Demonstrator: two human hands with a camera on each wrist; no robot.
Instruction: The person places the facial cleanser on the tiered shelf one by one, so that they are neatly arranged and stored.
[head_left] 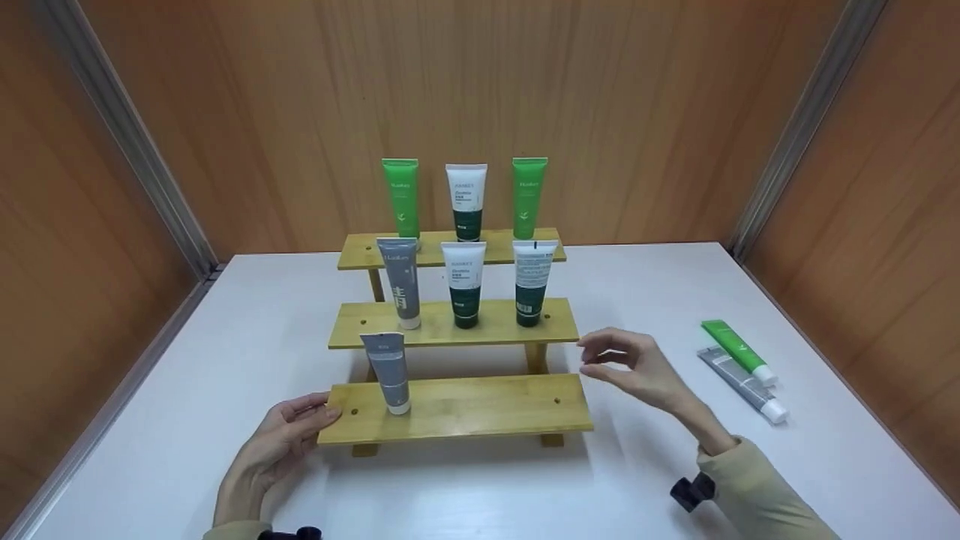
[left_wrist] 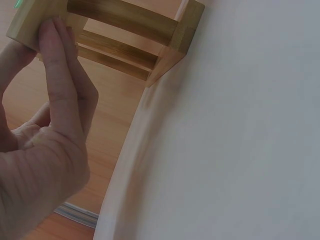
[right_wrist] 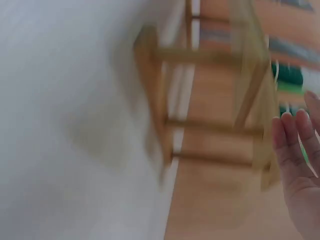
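A three-tier wooden display stand (head_left: 480,409) faces me on the white table. My left hand (head_left: 281,439) pinches the left end of its lowest board between thumb and fingers; the left wrist view shows the fingertips against the wood. To the right of the stand hovers my right hand (head_left: 637,369), its fingers bent loosely with nothing held, apart from the boards. One grey tube (head_left: 388,373) stands cap-down on the lowest board, toward the left. The middle board carries a grey tube (head_left: 401,281) and two white-and-dark-green tubes (head_left: 465,281).
On the top board are two green tubes (head_left: 403,196) flanking a white-and-dark-green tube (head_left: 466,196). At the right of the table (head_left: 480,495) lie a green tube (head_left: 735,349) and a grey tube (head_left: 742,386), touching. Wood-grain panels (head_left: 600,112) enclose the back and sides.
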